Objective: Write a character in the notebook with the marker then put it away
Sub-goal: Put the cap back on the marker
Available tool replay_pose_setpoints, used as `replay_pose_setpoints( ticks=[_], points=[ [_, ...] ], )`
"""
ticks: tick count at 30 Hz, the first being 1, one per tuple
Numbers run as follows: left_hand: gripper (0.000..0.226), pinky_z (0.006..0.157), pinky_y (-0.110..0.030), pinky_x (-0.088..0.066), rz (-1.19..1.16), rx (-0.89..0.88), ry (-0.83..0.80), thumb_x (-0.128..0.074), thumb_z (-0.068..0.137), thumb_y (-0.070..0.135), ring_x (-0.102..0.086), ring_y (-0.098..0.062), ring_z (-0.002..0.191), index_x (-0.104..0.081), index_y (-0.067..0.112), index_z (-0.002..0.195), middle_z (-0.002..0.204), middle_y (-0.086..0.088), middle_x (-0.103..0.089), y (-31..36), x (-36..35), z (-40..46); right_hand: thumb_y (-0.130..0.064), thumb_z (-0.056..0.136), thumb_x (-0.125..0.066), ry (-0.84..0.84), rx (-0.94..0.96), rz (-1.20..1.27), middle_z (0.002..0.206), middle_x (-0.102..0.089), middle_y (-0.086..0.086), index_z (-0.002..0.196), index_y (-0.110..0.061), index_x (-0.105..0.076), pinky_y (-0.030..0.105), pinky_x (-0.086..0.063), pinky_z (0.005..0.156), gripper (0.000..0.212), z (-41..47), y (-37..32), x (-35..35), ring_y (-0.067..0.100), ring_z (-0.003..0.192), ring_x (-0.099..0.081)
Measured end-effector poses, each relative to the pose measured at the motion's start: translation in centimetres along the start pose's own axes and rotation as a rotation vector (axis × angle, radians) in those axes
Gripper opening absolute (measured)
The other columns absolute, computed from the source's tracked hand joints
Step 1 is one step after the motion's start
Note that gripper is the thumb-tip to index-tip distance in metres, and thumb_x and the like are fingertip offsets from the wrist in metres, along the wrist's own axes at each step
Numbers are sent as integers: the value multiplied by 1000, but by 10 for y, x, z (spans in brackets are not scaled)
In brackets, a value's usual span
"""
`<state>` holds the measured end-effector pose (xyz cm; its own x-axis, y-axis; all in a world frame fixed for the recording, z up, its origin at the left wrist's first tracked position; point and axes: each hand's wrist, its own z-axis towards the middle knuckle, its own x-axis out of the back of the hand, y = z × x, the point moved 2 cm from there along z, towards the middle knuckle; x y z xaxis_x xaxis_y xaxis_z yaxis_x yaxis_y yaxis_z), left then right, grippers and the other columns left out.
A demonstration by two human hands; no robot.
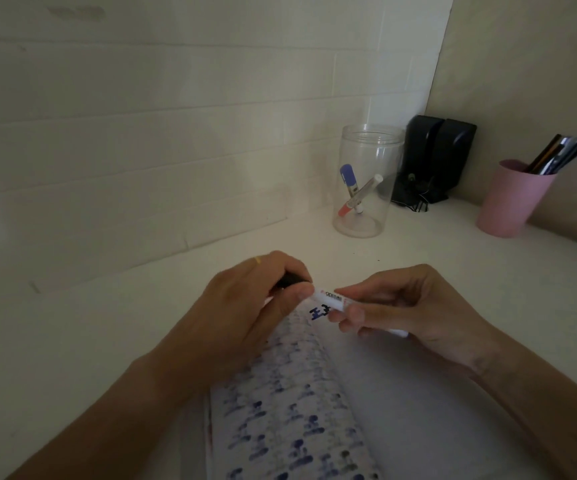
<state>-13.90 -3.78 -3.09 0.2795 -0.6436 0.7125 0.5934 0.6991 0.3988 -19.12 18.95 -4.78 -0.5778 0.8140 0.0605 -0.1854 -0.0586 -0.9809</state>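
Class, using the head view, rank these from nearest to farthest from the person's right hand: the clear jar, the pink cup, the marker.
1. marker: held in the right hand, with the left hand at its dark end.
2. clear jar: beyond the hand, near the wall.
3. pink cup: far right, holding pencils.

The jar and cup are close in distance, so their order is uncertain.

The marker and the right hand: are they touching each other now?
Touching. The head view shows the right hand with its fingers closed around the white marker; the left hand grips its dark end.
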Motion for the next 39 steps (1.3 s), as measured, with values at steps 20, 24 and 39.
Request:
replay_pose_setpoints(
  ticks=[20,24,39],
  points=[
    [44,89,-25,-45,276,116,-65,-26,100,59,-55,-1,106,-50,39,132,114,19,-59,-29,-5,-6,9,86,-73,586,96,-36,97,-78,21,143,-23,-43,36,-66,72,72,37,-65,29,29,85,-80],
    [45,91,-28,-47,302,131,-54,-24,101,58,-55,-4,108,-49,38,133,115,19,-60,-28,-7,-7,-2,88,-73,916,334,-387,93,-78,15,138,-24,-37,39,-65,77,65,76,-121,58,21,82,-78],
    [50,92,-29,-46,336,114,-82,-20,101,60,-56,-5,110,-49,35,133,114,17,-61,-30,-9,-7,-19,90,-69,947,129,-1082,84,-75,1,93,-12,-77,30,-55,73,11,145,-94,89,17,80,-69]
  ],
)
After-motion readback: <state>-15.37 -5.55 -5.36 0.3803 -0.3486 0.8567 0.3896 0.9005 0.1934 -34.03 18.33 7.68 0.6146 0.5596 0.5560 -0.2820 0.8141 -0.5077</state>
